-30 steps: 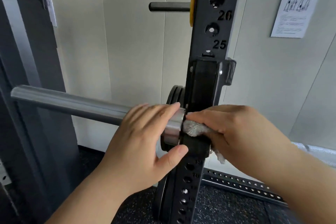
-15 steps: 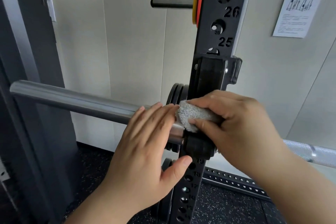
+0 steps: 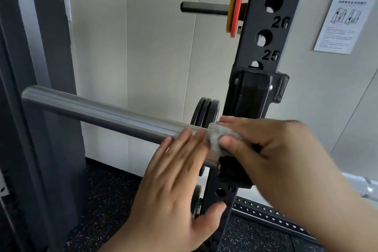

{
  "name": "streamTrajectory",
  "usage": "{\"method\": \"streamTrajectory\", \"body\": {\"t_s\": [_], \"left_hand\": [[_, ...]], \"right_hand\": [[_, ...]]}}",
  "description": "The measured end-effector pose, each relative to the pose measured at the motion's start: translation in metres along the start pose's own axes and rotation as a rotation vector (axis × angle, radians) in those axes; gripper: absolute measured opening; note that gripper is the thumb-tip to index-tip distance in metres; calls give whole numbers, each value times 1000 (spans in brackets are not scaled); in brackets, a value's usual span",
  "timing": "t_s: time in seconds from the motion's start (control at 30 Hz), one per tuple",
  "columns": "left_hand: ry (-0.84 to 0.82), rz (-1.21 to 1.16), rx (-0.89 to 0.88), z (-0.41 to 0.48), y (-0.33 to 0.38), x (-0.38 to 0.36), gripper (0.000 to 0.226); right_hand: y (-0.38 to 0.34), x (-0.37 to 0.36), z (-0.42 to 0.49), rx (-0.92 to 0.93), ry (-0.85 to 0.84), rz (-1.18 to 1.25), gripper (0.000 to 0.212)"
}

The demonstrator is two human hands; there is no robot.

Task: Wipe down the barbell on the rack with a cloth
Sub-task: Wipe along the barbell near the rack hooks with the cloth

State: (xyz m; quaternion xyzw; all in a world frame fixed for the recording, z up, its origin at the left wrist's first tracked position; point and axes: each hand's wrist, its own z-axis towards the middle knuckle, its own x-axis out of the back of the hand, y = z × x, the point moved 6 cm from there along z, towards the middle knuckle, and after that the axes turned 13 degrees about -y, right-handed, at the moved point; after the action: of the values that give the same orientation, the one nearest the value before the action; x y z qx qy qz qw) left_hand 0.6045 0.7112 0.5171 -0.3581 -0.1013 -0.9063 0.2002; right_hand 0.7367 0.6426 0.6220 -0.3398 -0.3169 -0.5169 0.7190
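The barbell's steel sleeve (image 3: pixel 98 113) runs from the left edge to the black rack upright (image 3: pixel 263 51), where it lies in a black J-hook (image 3: pixel 253 92). My left hand (image 3: pixel 176 182) lies flat over the sleeve's inner end with straight fingers and the thumb spread below. My right hand (image 3: pixel 272 155) pinches a small grey cloth (image 3: pixel 218 137) against the sleeve's collar beside the upright. A short knurled stretch of the bar's shaft (image 3: pixel 366 186) shows at the right edge past my right forearm.
Black weight plates (image 3: pixel 204 112) hang behind the upright. A black storage peg (image 3: pixel 204 8) with yellow and red plates (image 3: pixel 235 10) sticks out higher up. A grey padded post (image 3: pixel 34 98) stands at the left. A printed sheet (image 3: pixel 345 24) hangs on the wall. Speckled rubber flooring (image 3: pixel 106 200) lies below.
My right hand lifted the cloth from the lower side of the collar up onto its top. My left hand slid slightly back along the sleeve. The camera has shifted.
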Motion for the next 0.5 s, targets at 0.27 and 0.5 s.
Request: {"method": "streamTrajectory", "body": {"t_s": [0.27, 0.5], "left_hand": [[-33, 135, 1, 27, -45, 35, 64], [-196, 161, 53, 37, -63, 28, 57]], "right_hand": [[-2, 5, -20, 40, 118, 115, 26], [-17, -23, 7, 6, -17, -23, 42]]}}
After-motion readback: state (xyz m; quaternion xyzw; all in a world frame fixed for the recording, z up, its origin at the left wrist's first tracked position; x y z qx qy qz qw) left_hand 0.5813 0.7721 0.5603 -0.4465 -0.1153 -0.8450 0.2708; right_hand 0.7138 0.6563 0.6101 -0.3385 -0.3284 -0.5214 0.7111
